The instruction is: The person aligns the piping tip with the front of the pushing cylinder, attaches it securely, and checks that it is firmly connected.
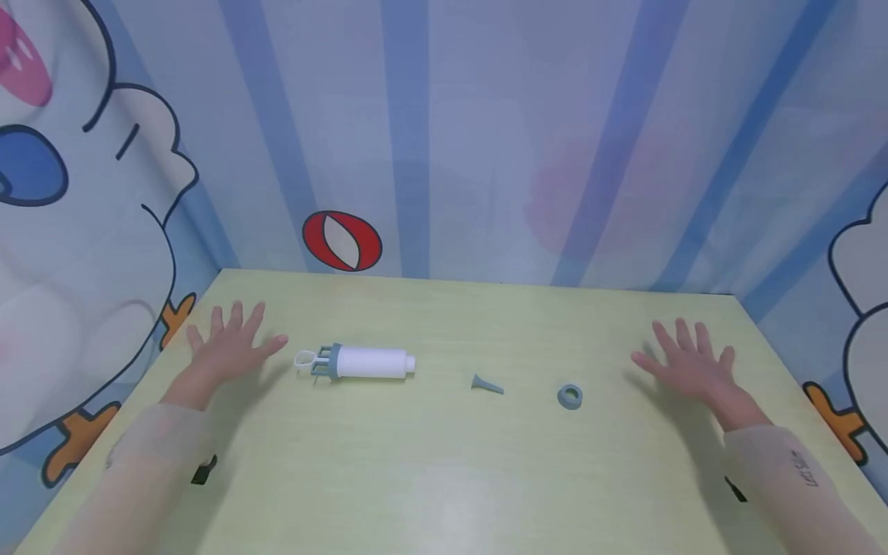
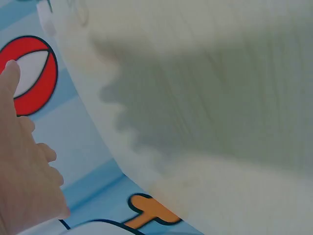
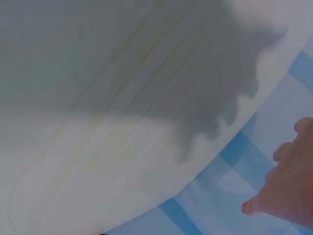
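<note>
My left hand (image 1: 225, 351) hovers over the left side of the table with its fingers spread, holding nothing. Just right of it lies a white tube with a grey collar and a ring-ended plunger, like a large syringe (image 1: 371, 362). Over the table's right side, my right hand (image 1: 692, 370) also has spread fingers and holds nothing. Nearest to that hand is a grey ring-shaped cap (image 1: 570, 397). Between cap and syringe lies a small grey nozzle-like cone (image 1: 488, 385). In the wrist views, the left hand (image 2: 29, 171) and right hand (image 3: 288, 181) appear at the edges, above their shadows.
The pale yellow table (image 1: 444, 478) ends at the back against a blue striped cloth (image 1: 472, 154) with cartoon prints, which also rises at both sides. Small dark pieces show beneath both sleeves.
</note>
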Demonstrator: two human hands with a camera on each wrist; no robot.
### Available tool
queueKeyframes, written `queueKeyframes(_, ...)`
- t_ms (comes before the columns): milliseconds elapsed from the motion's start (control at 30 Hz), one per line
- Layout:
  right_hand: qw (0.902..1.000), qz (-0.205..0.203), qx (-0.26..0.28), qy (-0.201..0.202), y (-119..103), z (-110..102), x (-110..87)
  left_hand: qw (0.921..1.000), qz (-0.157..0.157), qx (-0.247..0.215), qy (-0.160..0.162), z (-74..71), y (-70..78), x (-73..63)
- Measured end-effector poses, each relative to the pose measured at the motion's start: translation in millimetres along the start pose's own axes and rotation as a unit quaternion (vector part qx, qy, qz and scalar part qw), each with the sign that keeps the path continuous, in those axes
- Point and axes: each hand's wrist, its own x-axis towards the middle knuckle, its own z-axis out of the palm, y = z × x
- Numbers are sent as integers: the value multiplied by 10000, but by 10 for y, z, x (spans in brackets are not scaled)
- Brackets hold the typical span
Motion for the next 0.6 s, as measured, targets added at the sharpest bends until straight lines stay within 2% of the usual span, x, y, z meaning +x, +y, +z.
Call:
queueKeyframes(300,9998,-189,-9,67,-238,-71,-49,9994,317,137,23,-47,449,1)
queueKeyframes(600,9989,-449,-30,108,-453,-76,-52,9964,766,353,62,26,803,73)
